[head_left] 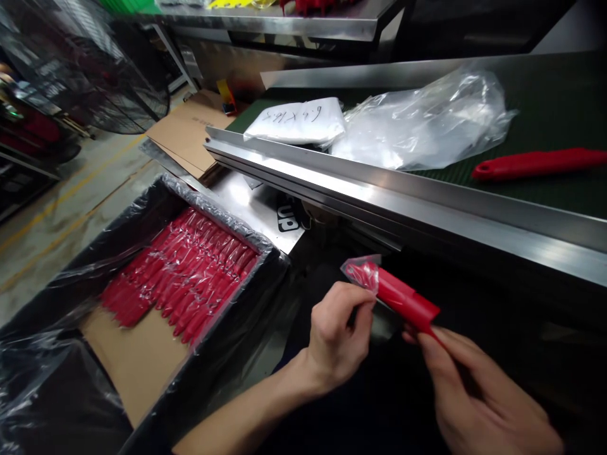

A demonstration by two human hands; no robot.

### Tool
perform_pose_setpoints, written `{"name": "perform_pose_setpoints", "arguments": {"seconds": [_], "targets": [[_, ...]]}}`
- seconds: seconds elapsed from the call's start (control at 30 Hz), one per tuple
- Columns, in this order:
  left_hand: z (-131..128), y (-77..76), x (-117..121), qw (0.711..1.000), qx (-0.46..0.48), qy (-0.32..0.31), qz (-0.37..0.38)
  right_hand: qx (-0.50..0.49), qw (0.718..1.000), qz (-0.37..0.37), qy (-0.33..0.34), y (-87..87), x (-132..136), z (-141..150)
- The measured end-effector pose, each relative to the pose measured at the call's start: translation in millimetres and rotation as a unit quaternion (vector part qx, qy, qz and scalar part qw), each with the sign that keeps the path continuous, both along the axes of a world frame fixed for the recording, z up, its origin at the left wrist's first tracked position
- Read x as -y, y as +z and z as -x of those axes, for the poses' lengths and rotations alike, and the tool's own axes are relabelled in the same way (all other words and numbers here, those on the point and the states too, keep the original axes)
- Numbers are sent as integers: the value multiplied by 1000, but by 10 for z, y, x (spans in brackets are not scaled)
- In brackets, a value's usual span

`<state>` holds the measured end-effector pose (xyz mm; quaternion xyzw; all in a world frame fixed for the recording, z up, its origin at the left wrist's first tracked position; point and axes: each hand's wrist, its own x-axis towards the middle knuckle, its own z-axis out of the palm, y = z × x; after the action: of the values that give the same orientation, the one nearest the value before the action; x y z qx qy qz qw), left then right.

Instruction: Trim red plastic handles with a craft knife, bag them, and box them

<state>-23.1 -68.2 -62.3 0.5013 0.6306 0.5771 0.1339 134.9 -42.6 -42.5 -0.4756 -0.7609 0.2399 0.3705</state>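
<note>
The left hand (pixel 339 335) and right hand (pixel 478 398) are close together, both clamped on one red plastic handle (pixel 408 300): the left pinches the tip, where a clear film (pixel 360 273) is gathered, and the right grips the far end. The step in hand looks like working that film along the handle, which calls for a firm hold at both ends. Left of the hands sits one carton (pixel 208 208) lined with black plastic, holding many film-wrapped red handles (pixel 180 272), too tightly packed to count, perhaps several dozen. Ahead, beyond a steel rail (pixel 379 196), a green-topped tabletop (pixel 559 107) carries one loose red handle (pixel 535 164), one white bag (pixel 296 121) with handwriting, and one heap of clear plastic bag (pixel 422 123).
</note>
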Motion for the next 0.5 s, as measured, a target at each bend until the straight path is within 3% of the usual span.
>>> {"name": "perform_pose_setpoints", "arguments": {"seconds": [0.1,0.17,0.23,0.33,0.43,0.5], "targets": [[70,15,18,1000,-10,-11,-14,58,974,-94,196,-46,-215,-212],[142,29,12,1000,-24,-14,-13,107,937,-125,308,-51,-362,-329],[192,46,9,998,-44,-38,-10,143,902,-153,378,-26,-464,-372],[161,74,52,991,-70,-110,-9,178,878,-206,395,47,-491,-278],[52,110,141,984,-65,-167,-23,165,894,-226,350,75,-428,-115],[9,153,193,984,-32,-170,-31,140,905,-213,341,30,-397,-70]]}}
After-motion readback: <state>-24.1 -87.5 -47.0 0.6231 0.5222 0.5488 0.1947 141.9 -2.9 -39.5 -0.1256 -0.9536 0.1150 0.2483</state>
